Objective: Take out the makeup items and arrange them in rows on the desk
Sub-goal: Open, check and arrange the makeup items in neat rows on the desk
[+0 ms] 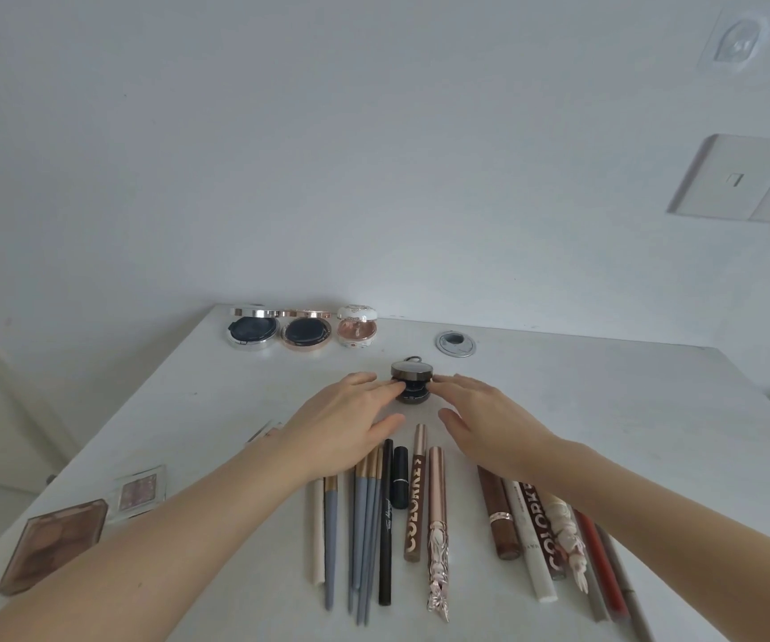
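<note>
Makeup items already cover much of the white desk (pixel 605 410). At the far edge three open compacts sit side by side: a silver cushion compact (pixel 252 330), a rose-gold one (pixel 305 333) touching it, and a white floral compact (pixel 357 331). Nearer the person lies a row of slim pencils and brushes (pixel 360 525), a small black lipstick (pixel 400 477), a brown Colorkey tube (pixel 415 493) and an ornate pink wand (pixel 438 539), then a second cluster of tubes (pixel 531 539) under the right forearm. Two eyeshadow palettes (pixel 96 521) rest at the near left.

Between these rows, a small dark round compact (pixel 412 384) stands hinged open on the desk (its lid tipped up). The left hand (pixel 350 424) and right hand (pixel 489 419) pinch it from either side with their fingertips, palms lifted off the surface.

Judging by the layout, the arranging is well advanced; this compact probably belongs beside the other three, and that path looks unobstructed. A grey cable grommet (pixel 456 343) sits just beyond it. No bag or pouch shows, so whether more items remain I cannot tell.
</note>
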